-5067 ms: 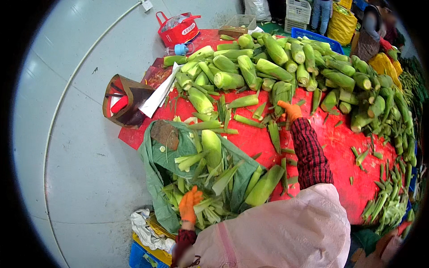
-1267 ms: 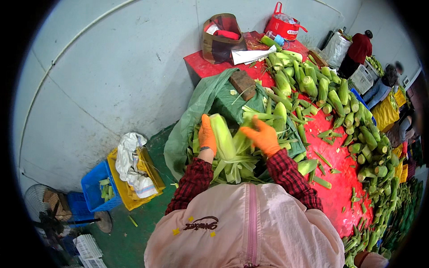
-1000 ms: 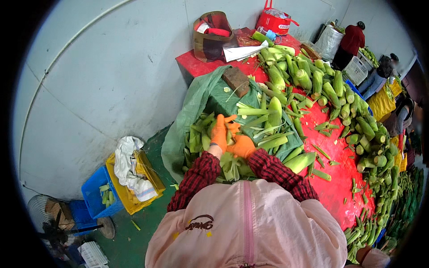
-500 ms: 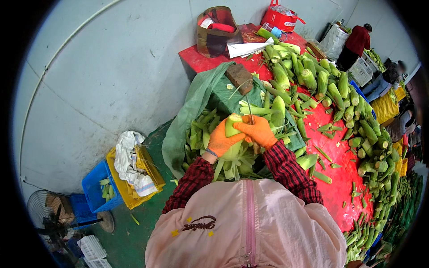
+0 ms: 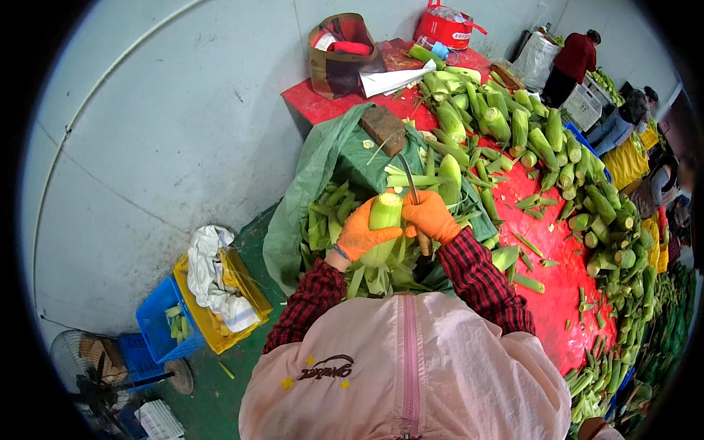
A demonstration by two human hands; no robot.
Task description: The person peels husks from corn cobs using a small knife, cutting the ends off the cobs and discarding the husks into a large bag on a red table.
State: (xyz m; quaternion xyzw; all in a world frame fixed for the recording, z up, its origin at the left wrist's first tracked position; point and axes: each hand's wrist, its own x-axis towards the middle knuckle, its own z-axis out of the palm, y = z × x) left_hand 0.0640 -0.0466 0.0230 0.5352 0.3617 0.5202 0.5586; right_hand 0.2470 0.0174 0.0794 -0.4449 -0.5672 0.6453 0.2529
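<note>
My left hand (image 5: 364, 232), in an orange glove, is wrapped round an ear of corn (image 5: 385, 213) in pale green husk, its cut stem end turned up. Beside it my right hand (image 5: 431, 218), gloved alike, grips a knife (image 5: 408, 176) with a thin curved blade pointing away from me; part of a wooden handle shows below the fist. Blade and ear look a little apart. Beneath both hands lies a heap of husks (image 5: 328, 220) inside a green sack (image 5: 287, 227). A brown block (image 5: 383, 130) rests on the sack's far side.
A red table (image 5: 539, 264) carries a long pile of unhusked corn (image 5: 543, 143) to the right. Bags (image 5: 343, 59) stand at its far end. Left on the floor are a yellow crate (image 5: 253, 282), a blue crate (image 5: 158, 315) and a fan (image 5: 84, 359). Other people (image 5: 576, 66) work far right.
The ear has turned more upright, its cut end facing up. My right hand has moved slightly right, taking the knife away from the ear.
</note>
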